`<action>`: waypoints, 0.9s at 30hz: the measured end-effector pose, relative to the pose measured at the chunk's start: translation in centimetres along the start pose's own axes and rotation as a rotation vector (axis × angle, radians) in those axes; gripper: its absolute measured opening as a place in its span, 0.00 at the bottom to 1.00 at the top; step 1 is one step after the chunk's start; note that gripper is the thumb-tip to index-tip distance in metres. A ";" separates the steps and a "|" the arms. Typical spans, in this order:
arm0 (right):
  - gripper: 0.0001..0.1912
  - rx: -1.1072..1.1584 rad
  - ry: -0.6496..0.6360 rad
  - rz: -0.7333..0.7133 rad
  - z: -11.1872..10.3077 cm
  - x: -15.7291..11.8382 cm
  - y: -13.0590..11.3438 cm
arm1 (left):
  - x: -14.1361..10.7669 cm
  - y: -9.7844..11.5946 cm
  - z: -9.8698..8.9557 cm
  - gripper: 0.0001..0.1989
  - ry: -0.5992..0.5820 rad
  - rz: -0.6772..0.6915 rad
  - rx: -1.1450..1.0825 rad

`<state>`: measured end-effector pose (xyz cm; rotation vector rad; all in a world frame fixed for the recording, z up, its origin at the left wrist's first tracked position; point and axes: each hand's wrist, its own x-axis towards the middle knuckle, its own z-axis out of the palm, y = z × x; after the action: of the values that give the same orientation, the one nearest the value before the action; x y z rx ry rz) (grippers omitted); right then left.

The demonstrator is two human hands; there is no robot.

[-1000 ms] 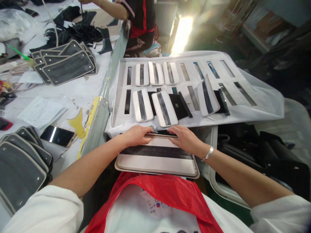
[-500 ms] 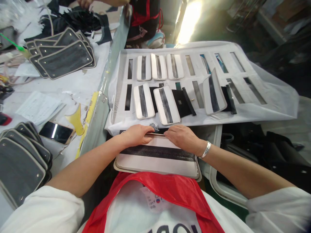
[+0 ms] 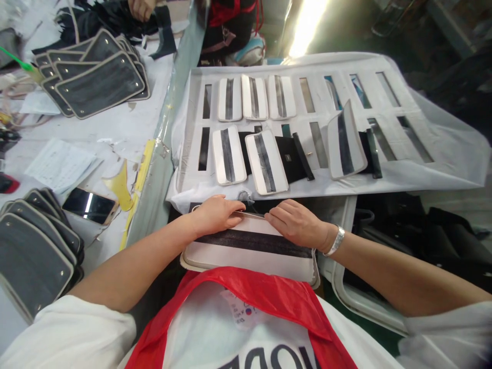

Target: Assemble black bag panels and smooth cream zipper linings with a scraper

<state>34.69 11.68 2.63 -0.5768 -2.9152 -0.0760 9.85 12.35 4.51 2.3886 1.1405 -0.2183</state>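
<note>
A white bag panel with a black stripe (image 3: 246, 260) lies across my lap, on top of another pale-edged piece. My left hand (image 3: 217, 218) is closed on its far edge, left of the middle, thumb and fingers pinching the rim. On the same edge, a short way to the right, my right hand (image 3: 298, 224) pinches with its fingers curled. Dark material shows just beyond that edge; what lies under the fingers is hidden. Straight ahead, white panels with dark stripes (image 3: 266, 161) rest on a cloth-covered slotted board (image 3: 388, 115).
On the left table, dark grey panels with pale edging lie in a far pile (image 3: 100, 84) and a near pile (image 3: 34, 251). A phone (image 3: 90, 206) and a yellow piece (image 3: 120, 187) lie between. Another person's hand (image 3: 142, 7) is at the back. Black items (image 3: 423, 241) fill the lower right.
My right hand has slid slightly right along the panel's edge, while my left hand stays in place. The view has shifted a little. The other person's hand is now lower, over the dark scraps.
</note>
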 end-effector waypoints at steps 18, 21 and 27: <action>0.11 0.071 0.082 0.001 1.1 0.0 0.8 | 0.7 -0.6 -0.7 0.17 -0.084 0.157 0.056; 0.11 0.093 0.090 -0.008 1.1 0.2 0.9 | 0.7 -0.6 -0.4 0.17 -0.073 0.148 0.045; 0.12 0.060 0.056 -0.051 0.4 0.2 0.7 | 0.3 -0.6 0.5 0.17 -0.037 0.125 0.000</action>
<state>34.67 12.44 2.27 -0.4829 -2.8668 -0.0108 9.65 12.65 3.80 2.4354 0.9702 -0.2200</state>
